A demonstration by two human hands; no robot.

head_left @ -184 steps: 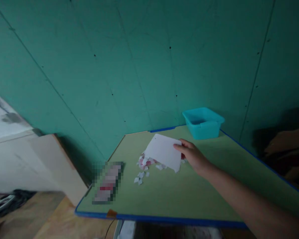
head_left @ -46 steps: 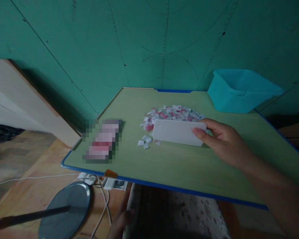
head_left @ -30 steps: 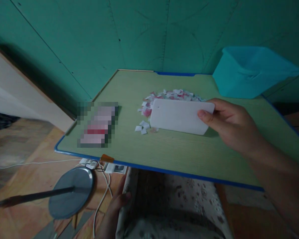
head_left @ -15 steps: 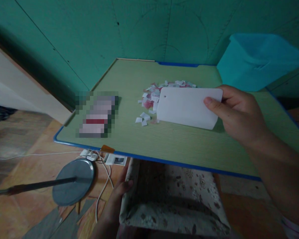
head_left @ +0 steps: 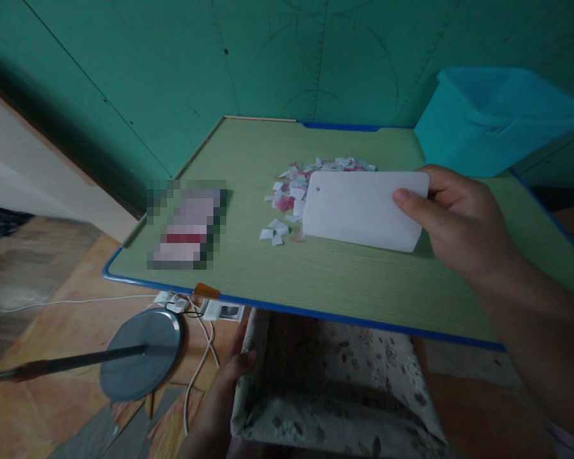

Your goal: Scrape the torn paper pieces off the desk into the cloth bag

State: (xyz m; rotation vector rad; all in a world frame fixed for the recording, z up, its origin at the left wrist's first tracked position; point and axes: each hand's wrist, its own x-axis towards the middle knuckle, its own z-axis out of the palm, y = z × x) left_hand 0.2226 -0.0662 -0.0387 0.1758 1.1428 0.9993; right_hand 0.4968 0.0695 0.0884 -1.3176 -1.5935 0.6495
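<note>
My right hand point(head_left: 459, 223) grips a flat white plastic scraper point(head_left: 363, 210) by its right end, thumb on top. The scraper has a small hole near its upper left corner and is held just over the table. Its left edge meets a heap of small white and pink paper scraps point(head_left: 296, 188); it hides part of the heap. Several loose scraps point(head_left: 275, 231) lie left of the scraper. Below the table's front edge, my left hand point(head_left: 239, 373) holds the left side of an open, floral cloth-covered box point(head_left: 344, 414), its thumb over the rim.
The green table point(head_left: 363, 287) has a blue edge. A blurred-out flat rectangular object point(head_left: 189, 226) lies on its left side. A turquoise bin point(head_left: 488, 127) stands at the back right, by the green wall point(head_left: 268, 57). On the floor are a round metal base with a pole point(head_left: 141, 354) and white cables point(head_left: 203, 363).
Almost nothing differs; the whole view has shifted very slightly. Both hands keep their grip, and the scraper and scraps stay in the same places.
</note>
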